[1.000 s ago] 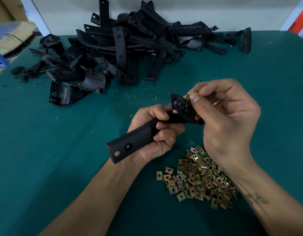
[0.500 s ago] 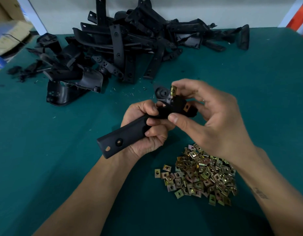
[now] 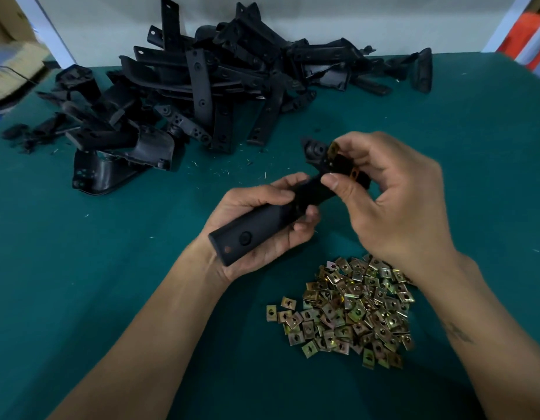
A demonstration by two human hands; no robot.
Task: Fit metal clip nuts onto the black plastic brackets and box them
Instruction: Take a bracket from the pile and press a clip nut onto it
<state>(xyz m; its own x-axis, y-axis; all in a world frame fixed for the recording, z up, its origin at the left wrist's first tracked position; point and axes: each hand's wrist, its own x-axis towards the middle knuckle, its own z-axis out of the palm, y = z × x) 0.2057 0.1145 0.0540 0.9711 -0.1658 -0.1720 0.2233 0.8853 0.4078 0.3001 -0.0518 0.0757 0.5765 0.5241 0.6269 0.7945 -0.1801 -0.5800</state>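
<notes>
bracket [image 3: 256,234] gripped in left hand [image 3: 262,231], right hand [image 3: 396,201] pinching a clip nut [image 3: 333,149] at its far end.

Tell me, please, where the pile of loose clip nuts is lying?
The clip nuts lie on the green table, lower right of centre, under the right hand.

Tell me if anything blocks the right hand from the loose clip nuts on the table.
Nothing visible does. The pile of clip nuts lies uncovered on the green table, just below the right hand. That hand is busy, though: it pinches the bracket that the left hand grips.
</notes>
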